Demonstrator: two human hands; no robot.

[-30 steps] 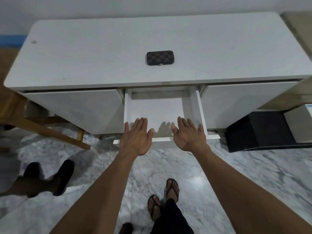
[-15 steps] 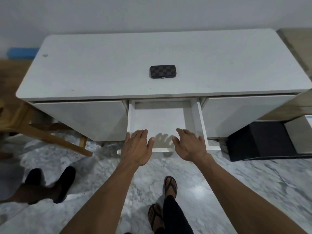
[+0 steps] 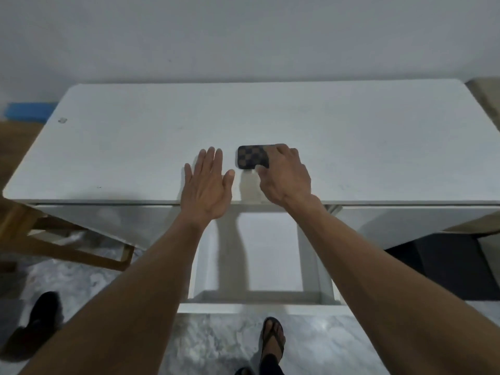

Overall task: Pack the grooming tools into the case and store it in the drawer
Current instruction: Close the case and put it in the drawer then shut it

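A small dark checkered case (image 3: 250,156) lies closed on the white cabinet top (image 3: 135,147), near its middle. My right hand (image 3: 285,175) is on the case, fingers over its far right end and thumb at its near edge. My left hand (image 3: 207,185) hovers flat beside the case on its left, fingers apart, holding nothing. Below, the white middle drawer (image 3: 270,255) stands pulled out, and nothing lies in the part that shows. No loose grooming tools are in view.
Shut drawer fronts flank the drawer on the left (image 3: 108,223) and right (image 3: 405,223). A wooden frame (image 3: 67,247) stands low at the left, a black box (image 3: 446,266) at the right. Another person's dark-shoed foot (image 3: 40,315) is on the marble floor; my sandalled foot (image 3: 273,336) is below the drawer.
Both hands have left the drawer's front edge and risen to the cabinet top. My right hand has come onto the checkered case. The view has moved closer.
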